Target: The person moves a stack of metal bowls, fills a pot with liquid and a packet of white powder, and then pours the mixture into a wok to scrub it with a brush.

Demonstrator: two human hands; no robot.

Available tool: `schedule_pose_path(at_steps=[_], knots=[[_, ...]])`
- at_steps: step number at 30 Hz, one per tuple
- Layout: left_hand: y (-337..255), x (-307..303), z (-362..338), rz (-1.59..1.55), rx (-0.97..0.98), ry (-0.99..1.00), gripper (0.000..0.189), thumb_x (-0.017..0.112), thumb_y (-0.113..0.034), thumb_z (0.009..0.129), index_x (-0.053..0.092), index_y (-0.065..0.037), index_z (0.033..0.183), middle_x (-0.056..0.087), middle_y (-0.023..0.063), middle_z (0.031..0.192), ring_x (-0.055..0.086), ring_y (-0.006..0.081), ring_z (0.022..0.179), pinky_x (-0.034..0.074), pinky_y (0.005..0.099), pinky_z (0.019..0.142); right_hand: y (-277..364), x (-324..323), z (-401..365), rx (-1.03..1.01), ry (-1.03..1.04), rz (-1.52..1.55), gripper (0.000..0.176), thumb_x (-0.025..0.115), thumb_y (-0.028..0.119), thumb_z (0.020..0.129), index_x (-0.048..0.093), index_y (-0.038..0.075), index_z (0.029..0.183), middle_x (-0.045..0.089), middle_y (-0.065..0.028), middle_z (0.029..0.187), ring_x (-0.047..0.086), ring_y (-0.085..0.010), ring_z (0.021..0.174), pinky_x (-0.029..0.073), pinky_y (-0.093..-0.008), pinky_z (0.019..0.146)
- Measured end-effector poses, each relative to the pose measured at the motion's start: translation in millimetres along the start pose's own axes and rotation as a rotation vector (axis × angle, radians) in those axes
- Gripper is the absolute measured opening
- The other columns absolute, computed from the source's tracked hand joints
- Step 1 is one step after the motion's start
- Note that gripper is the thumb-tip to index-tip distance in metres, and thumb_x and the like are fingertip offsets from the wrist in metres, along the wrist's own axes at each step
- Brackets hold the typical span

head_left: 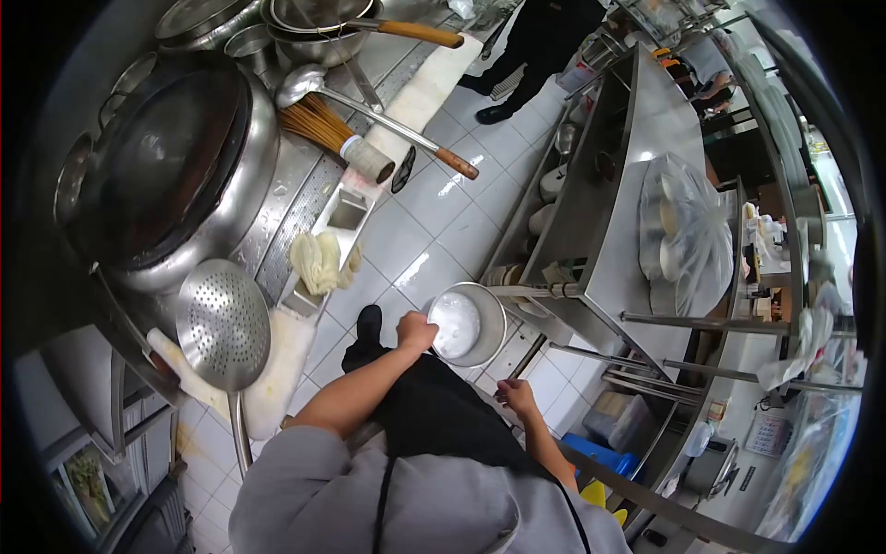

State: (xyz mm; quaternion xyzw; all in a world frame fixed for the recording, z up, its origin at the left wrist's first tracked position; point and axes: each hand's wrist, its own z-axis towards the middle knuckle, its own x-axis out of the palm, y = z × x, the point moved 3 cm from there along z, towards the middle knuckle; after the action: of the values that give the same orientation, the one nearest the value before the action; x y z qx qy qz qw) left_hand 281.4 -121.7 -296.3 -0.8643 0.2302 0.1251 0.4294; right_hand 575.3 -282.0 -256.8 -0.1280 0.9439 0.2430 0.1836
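Observation:
My left hand (417,331) is closed at the left rim of a deep round metal pot (494,325), which hangs or stands low in front of me by the steel counter. The pot's inside shows a pale, shiny bottom. Lower and to the right, my right hand (517,397) is held beside my apron, its fingers curled in, with no object showing in it. A black shoe (368,325) is just left of my left hand.
On the left stove are a large dark wok (166,157), a perforated skimmer (221,319), a ladle (406,122), a bamboo brush (318,120) and a cloth (316,262). To the right, a steel counter (604,249) carries bagged bowls (678,226). A person (540,46) stands ahead on the tiled floor.

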Motion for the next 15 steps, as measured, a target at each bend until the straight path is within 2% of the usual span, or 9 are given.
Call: schedule_pose_path(at_steps=[2,3,8,13,15], knots=[[-19.5,-3.8,6.2,0.034,0.018,0.055,0.018,0.066,-0.02,0.063,0.065,-0.002,0.064,0.066,0.0201,0.073,0.066,0.0375,0.072,0.054,0.0457,0.07,14.0,-8.6,2.6,0.084,-0.007,0.099,0.031,0.06,0.03,0.094,0.066,0.0,0.098,0.068,-0.0082,0.079,0.064,-0.0171,0.065,0.051,-0.0307,0.055],[-21.1,0.1,13.8,0.022,0.039,0.081,0.018,0.066,-0.02,0.063,0.066,-0.002,0.064,0.067,0.0206,0.075,0.066,0.0376,0.073,0.054,0.0458,0.071,20.7,-13.6,4.3,0.092,-0.05,0.098,0.038,0.058,0.039,0.095,0.065,0.002,0.097,0.067,-0.0083,0.08,0.065,-0.0193,0.067,0.053,-0.0318,0.057],[-45.3,-10.0,25.6,0.063,0.105,0.175,0.019,0.065,-0.02,0.064,0.067,-0.002,0.067,0.067,0.0216,0.077,0.066,0.0382,0.075,0.054,0.0457,0.073,60.7,-21.9,14.6,0.054,-0.105,0.25,0.046,0.057,0.049,0.093,0.063,0.003,0.098,0.067,-0.0092,0.084,0.066,-0.0206,0.072,0.054,-0.0343,0.061],[-39.2,-4.6,43.6,0.111,0.153,0.184,0.02,0.066,-0.021,0.064,0.067,-0.001,0.067,0.067,0.0214,0.075,0.066,0.0385,0.074,0.054,0.0461,0.073,85.6,-14.1,30.4,0.079,-0.038,0.285,0.042,0.058,0.045,0.094,0.061,0.003,0.104,0.066,-0.0091,0.085,0.067,-0.0201,0.073,0.055,-0.0347,0.06],[-37.7,-6.3,41.0,0.111,0.154,0.178,0.019,0.066,-0.021,0.063,0.067,-0.002,0.066,0.066,0.0208,0.073,0.066,0.0385,0.073,0.054,0.046,0.072,82.7,-10.2,40.6,0.053,-0.048,0.326,0.036,0.059,0.037,0.094,0.06,0.003,0.104,0.066,-0.0091,0.083,0.066,-0.0201,0.071,0.055,-0.0347,0.061]])
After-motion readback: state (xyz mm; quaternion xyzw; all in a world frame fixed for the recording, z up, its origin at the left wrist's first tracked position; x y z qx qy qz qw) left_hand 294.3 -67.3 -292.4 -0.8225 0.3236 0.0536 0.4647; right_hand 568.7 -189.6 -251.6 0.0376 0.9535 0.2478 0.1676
